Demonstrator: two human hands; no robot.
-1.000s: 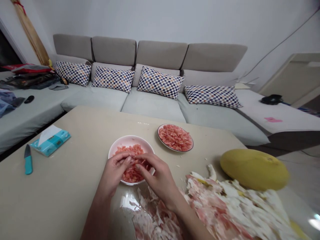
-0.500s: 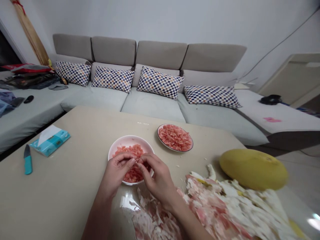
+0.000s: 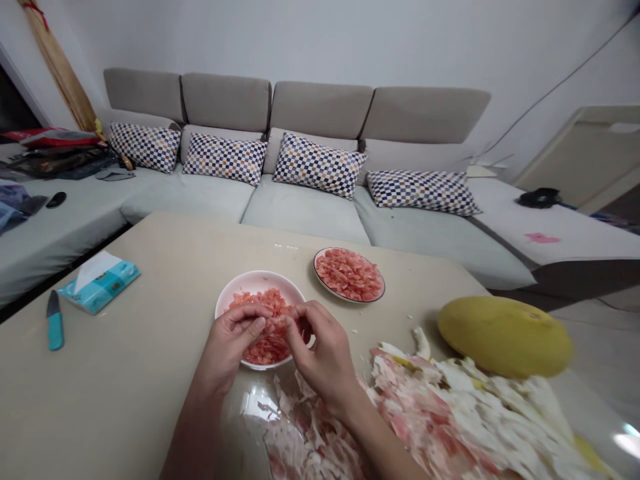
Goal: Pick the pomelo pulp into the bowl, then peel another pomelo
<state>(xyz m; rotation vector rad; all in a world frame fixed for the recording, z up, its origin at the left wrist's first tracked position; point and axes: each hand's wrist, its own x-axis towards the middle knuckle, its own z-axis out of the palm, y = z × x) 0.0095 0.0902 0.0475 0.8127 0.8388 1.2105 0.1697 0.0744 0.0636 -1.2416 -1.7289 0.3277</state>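
Note:
My left hand (image 3: 227, 350) and my right hand (image 3: 323, 350) are over the near side of a white bowl (image 3: 226, 293). Inside it lies loose pink pomelo pulp (image 3: 265, 300). Thumb and fingers of both hands are pinched, the fingertips a small gap apart. A small pink piece of pomelo (image 3: 277, 325) seems to be between them, its outline blending with the pulp below. Beneath my right forearm spread torn membranes and peel (image 3: 425, 413). A whole yellow-green pomelo (image 3: 505, 337) sits to the right of my hands.
Behind the bowl stands a dark-rimmed plate (image 3: 383, 293) heaped with pink pulp. A teal-handled knife (image 3: 55, 327) and a blue tissue pack (image 3: 107, 287) lie at the table's left. Beyond the table's far edge is a grey sofa (image 3: 305, 207) with checked cushions (image 3: 320, 165).
My right hand has shifted slightly right, so the fingertips, together before, are now a little apart. My left hand has barely moved.

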